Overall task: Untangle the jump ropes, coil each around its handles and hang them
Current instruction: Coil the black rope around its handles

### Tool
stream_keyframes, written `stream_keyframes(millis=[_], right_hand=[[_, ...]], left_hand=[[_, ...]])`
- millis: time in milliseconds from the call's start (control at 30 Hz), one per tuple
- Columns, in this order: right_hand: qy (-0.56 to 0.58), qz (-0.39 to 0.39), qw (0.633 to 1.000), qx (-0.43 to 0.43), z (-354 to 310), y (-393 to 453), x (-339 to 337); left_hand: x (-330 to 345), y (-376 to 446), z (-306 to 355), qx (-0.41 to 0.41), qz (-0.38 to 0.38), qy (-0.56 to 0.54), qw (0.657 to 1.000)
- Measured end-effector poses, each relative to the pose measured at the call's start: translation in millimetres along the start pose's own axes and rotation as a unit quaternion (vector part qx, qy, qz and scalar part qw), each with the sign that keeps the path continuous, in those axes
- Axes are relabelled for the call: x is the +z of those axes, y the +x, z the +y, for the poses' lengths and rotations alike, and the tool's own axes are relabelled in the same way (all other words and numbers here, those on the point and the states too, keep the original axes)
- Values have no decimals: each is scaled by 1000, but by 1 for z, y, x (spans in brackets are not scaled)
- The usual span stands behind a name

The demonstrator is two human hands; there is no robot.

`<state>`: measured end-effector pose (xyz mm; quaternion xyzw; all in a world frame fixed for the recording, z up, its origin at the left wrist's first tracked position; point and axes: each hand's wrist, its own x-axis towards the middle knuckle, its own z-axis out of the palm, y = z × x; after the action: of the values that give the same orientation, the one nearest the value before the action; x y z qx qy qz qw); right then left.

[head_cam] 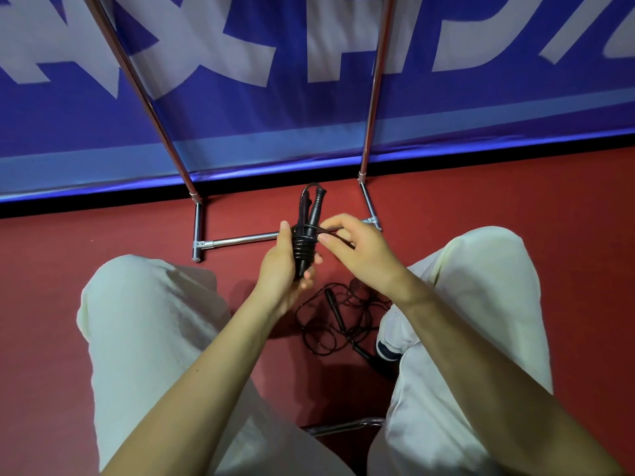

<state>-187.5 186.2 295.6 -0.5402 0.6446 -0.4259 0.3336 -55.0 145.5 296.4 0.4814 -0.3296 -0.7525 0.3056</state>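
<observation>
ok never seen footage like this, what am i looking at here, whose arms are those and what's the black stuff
There is one picture, taken by a wide-angle camera worn on a person's head, looking forward and down. So the two bare arms coming up from the bottom belong to the wearer, and the pale shapes on either side are their knees in light trousers.

The left hand grips a pair of black jump-rope handles held together, with thin black cord already wound in several turns round them. The right hand pinches the loose end of that cord, seemingly mid-wrap.

Below the hands, on the red floor, lies a second black jump rope in a loose tangle.

Behind stands a chrome tube rack, its two uprights rising out of view, in front of a blue banner with big white lettering.
</observation>
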Motion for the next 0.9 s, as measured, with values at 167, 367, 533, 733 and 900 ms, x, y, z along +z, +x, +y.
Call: stream_keyframes(millis=[167, 367, 533, 733, 900], right_hand=[[16, 15, 998, -62, 0, 0, -2], [67, 11, 996, -62, 0, 1, -5], [118, 32, 992, -28, -2, 5, -5], [170, 10, 985, -30, -9, 2, -8], [191, -87, 976, -55, -11, 0, -12]], left_hand=[[-4, 2, 6, -95, -80, -143, 982], [-6, 0, 11, -117, -115, -195, 967], [-3, -3, 11, -103, -154, -181, 966], [-11, -7, 12, -83, -257, -179, 946], [-12, -3, 3, -173, -427, -255, 850]])
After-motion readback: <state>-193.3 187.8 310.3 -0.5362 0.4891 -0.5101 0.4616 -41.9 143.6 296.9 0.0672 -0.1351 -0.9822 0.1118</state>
